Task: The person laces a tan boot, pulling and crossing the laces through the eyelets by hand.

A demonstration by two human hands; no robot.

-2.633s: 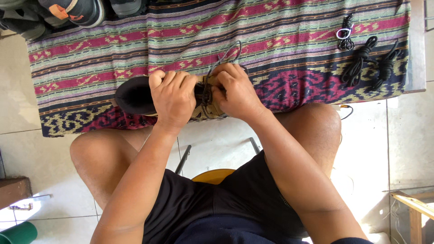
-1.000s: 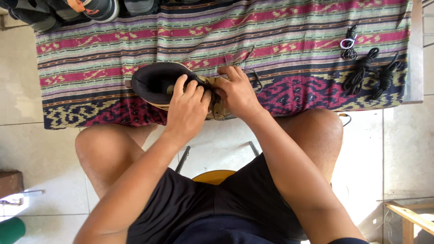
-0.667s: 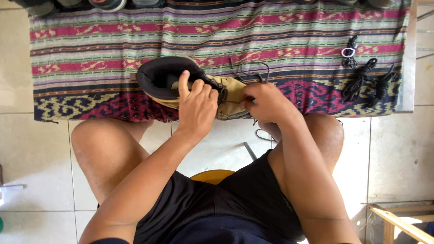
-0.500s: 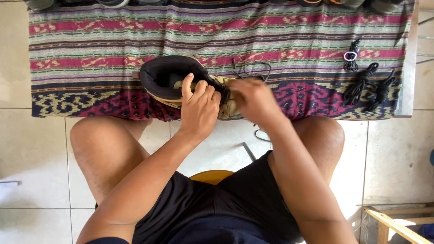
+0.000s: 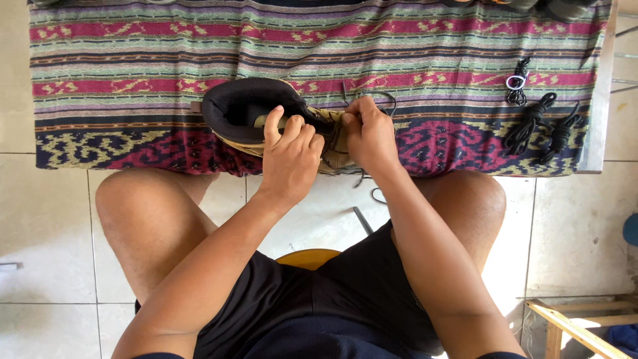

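Note:
A tan boot (image 5: 240, 116) with a black padded collar lies on its side at the near edge of a table covered by a striped woven cloth (image 5: 412, 46). My left hand (image 5: 289, 156) grips the boot's upper just below the collar, fingers curled over it. My right hand (image 5: 369, 136) pinches the dark lace (image 5: 382, 100) at the boot's eyelets. A loop of the lace shows beyond my fingers, and another end hangs below the table edge.
Several bundled black laces (image 5: 541, 119) lie at the cloth's right end. My bare knees sit under the table edge, above a tiled floor. A yellow stool seat (image 5: 309, 258) shows between my legs. A wooden frame (image 5: 565, 326) stands at lower right.
The boot has turned so its black collar faces up and left. My right hand dipped toward the table edge with the lace, then came back up to the eyelets. The view has shifted down.

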